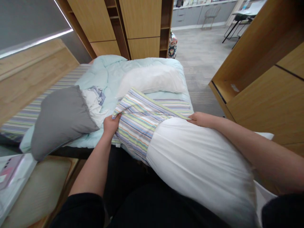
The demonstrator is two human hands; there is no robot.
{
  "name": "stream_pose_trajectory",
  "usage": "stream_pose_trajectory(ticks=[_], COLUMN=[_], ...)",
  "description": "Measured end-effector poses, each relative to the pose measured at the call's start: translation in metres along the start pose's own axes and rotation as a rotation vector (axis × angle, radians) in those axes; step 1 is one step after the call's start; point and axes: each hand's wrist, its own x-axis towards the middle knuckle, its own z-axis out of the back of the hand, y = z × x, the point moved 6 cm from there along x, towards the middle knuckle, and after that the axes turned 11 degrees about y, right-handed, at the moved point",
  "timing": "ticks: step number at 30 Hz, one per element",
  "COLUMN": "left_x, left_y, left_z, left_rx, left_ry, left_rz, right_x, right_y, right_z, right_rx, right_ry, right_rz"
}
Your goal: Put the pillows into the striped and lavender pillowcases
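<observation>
A white pillow (190, 158) lies partly inside a striped pillowcase (135, 126), with its near end bare and leaning toward my body. My left hand (111, 125) is closed on the pillowcase's left edge. At the right, my right hand (198, 119) pinches the case's open edge beside the pillow. The case has thin green, orange, blue and purple stripes and rests over the bed. Beyond it, a second white pillow (152, 78) lies flat on the pale blue quilt (114, 69).
A grey pillow (63, 118) sits on the bed's left side beside crumpled white fabric (93, 104). Wooden cabinets (142, 22) stand behind the bed, and another wooden cabinet (268, 95) is at the right. A white table (14, 190) holding a pink box (10, 171) is at lower left.
</observation>
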Motion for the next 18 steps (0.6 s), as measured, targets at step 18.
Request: stream_pose_trajectory(ticks=[18], left_x=[-0.096], left_y=[-0.048], left_z=[-0.079], left_rx=[0.297], left_ry=[0.022], left_rz=[-0.301], right_x=[0.036], right_y=[-0.031], right_z=[-0.066], right_rx=[-0.242], right_ry=[-0.336], right_rz=[-0.102])
